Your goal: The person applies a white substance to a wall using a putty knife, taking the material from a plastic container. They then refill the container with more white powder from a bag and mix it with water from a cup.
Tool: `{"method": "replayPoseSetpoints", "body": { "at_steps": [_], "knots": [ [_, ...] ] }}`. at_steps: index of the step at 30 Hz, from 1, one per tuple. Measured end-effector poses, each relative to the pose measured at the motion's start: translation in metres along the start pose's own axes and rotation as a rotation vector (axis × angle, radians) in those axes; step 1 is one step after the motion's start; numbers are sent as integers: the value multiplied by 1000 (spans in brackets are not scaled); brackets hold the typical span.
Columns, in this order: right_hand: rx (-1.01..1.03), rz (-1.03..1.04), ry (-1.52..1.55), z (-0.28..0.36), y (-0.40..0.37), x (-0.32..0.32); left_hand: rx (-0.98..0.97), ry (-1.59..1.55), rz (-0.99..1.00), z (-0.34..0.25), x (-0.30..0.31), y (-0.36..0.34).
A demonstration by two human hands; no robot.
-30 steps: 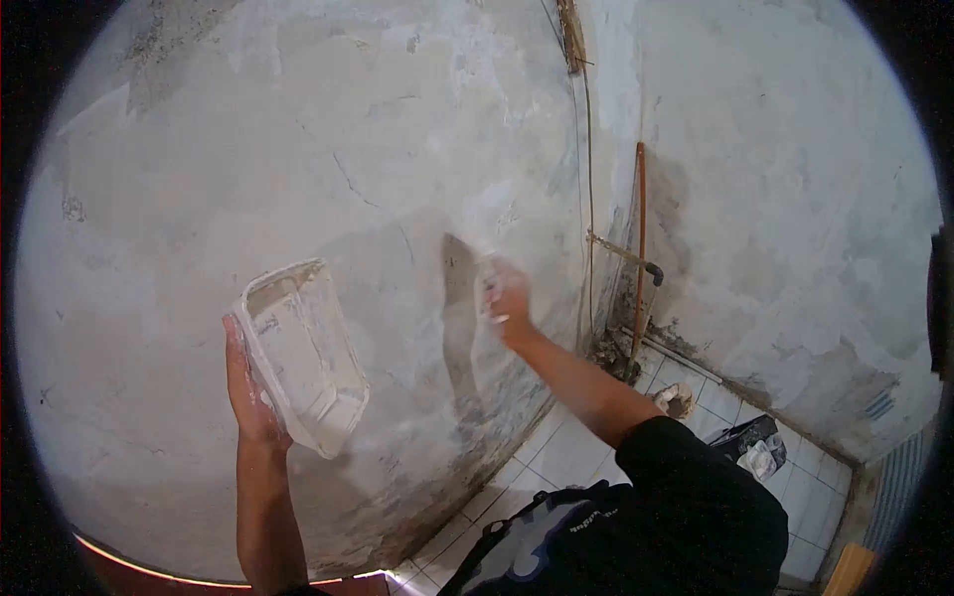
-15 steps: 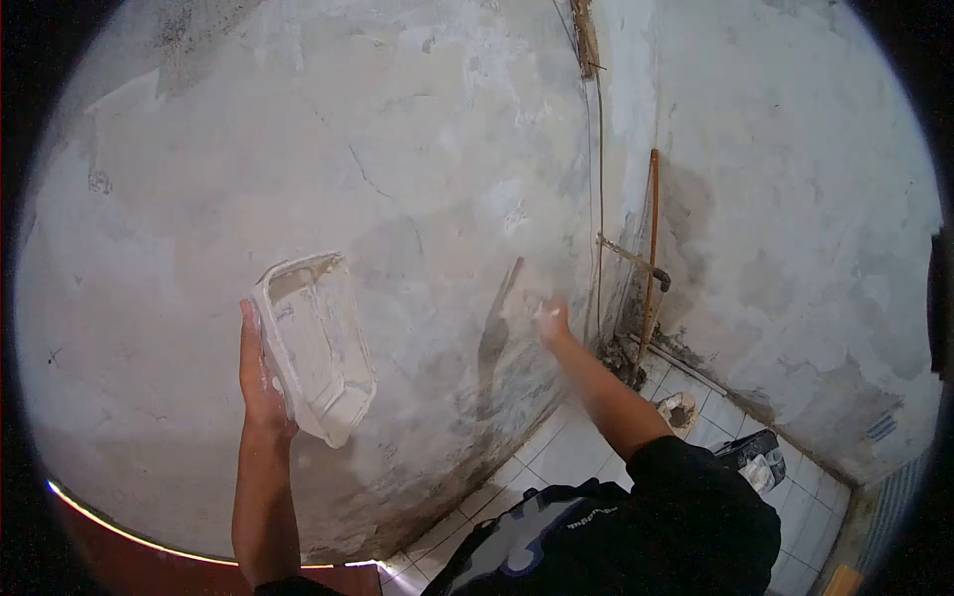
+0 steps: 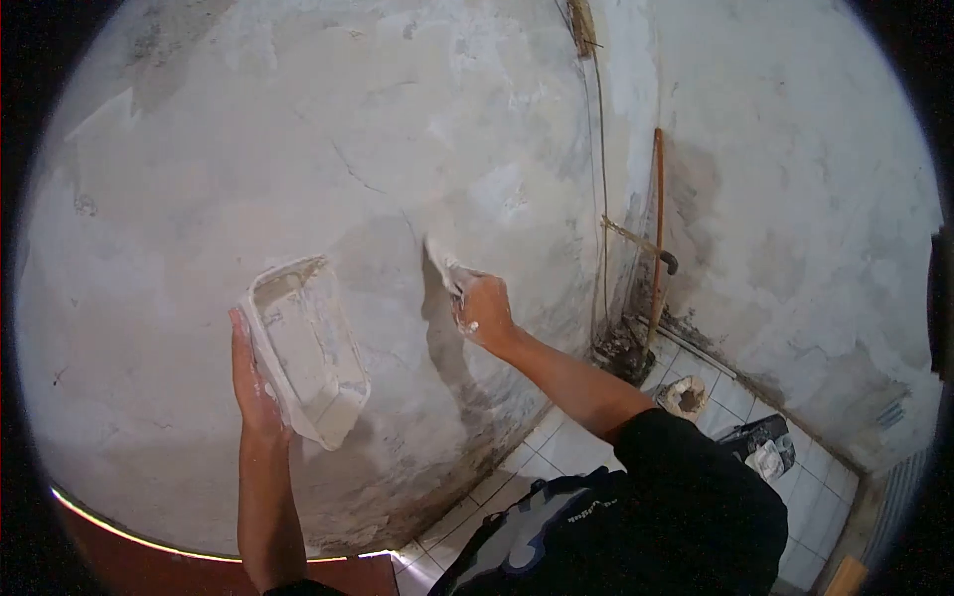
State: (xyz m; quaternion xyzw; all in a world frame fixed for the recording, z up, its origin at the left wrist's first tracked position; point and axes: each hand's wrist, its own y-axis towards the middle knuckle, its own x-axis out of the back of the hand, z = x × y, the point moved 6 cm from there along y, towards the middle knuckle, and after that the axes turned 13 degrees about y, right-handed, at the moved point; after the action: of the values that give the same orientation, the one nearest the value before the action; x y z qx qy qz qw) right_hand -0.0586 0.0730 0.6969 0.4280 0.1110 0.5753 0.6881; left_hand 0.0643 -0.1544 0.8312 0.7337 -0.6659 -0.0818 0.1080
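Observation:
My left hand (image 3: pixel 258 392) grips the side of a white rectangular plastic tub (image 3: pixel 341 422), tilted so its inside shows. Pale filler paste coats the tub's inner walls and floor. To the right of the tub, my right hand (image 3: pixel 483 308) is closed around a putty knife (image 3: pixel 441 260) smeared with white. Its blade edge is at the patchy plastered wall (image 3: pixel 248 189), though contact is hard to make out; a dark shadow falls just below. White paste marks the fingers of both hands.
An orange-brown pipe (image 3: pixel 657 189) and a dark-ended tap pipe (image 3: pixel 641 241) stand in the wall corner. On the white floor tiles (image 3: pixel 566 457) are an opened bag (image 3: pixel 686 395) and a black container (image 3: pixel 763 440) with whitish stuff. Cables hang down the corner.
My right hand has swung left along the wall with the putty knife, nearer the tub, and is less blurred. The tub and left hand have shifted slightly left.

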Motion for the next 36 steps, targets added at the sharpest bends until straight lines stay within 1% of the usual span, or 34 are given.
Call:
{"method": "replayPoseSetpoints", "body": {
  "at_steps": [1,2,4,5,7,9,10,12,13,14,15,17,19,20,21,22,23,24,25,26,27,28,29,31,32,34,35,36],
  "knots": [
    [109,-6,55,4,-9,6,1,-4,6,1,2,-1],
    [102,-9,48,-5,-15,11,-2,-9,10,1,3,-1],
    [57,389,89,-33,-28,-5,3,14,28,3,6,-1],
    [56,381,88,-43,-31,4,3,37,37,4,8,0],
    [-141,400,264,-76,-31,25,-4,37,37,6,12,4],
    [14,14,167,-96,-27,62,-13,35,35,10,13,7],
    [17,7,167,-98,-18,66,5,0,32,12,15,7],
    [-293,-401,288,-120,1,95,18,-30,33,12,13,5],
    [-291,-409,293,-118,9,90,20,-17,-9,8,10,2],
    [-189,-544,209,-108,18,88,24,-6,-51,7,10,1],
    [-87,-676,119,-96,23,83,21,-3,-46,9,11,2],
    [165,-545,-421,-142,30,-6,-67,18,-8,10,14,5],
    [-39,-320,-149,-101,20,-8,-40,2,-9,8,9,9],
    [-38,-315,-157,-99,5,-5,-18,-16,-11,5,6,5],
    [-56,-98,-204,-110,-8,-6,-13,-24,-7,2,-9,9],
    [-87,126,-247,-128,-28,-4,57,-52,60,3,-35,13],
    [-93,124,-246,-129,-30,13,113,-72,125,3,-51,21],
    [-45,95,-66,-127,-30,33,110,-67,131,7,-59,28],
    [8,63,112,-122,-27,52,72,-43,147,9,-66,35],
    [13,52,110,-135,-30,59,34,-21,164,8,-73,39],
    [-257,-15,336,-155,-39,61,19,-23,170,2,-71,32],
    [-531,-82,564,-184,-44,58,43,-40,165,3,-76,32],
    [-525,-89,564,-195,-37,56,69,-56,157,4,-81,33],
    [-570,-491,916,-218,-30,57,85,-42,132,7,-79,31],
    [-574,-489,925,-210,-17,62,104,-30,102,8,-76,29],
    [-601,-613,953,-193,13,75,116,-3,75,7,-65,22],
    [-602,-609,964,-188,29,74,123,12,56,7,-57,17],
    [-557,-558,811,-180,47,73,118,18,48,8,-48,9]
  ]
}}
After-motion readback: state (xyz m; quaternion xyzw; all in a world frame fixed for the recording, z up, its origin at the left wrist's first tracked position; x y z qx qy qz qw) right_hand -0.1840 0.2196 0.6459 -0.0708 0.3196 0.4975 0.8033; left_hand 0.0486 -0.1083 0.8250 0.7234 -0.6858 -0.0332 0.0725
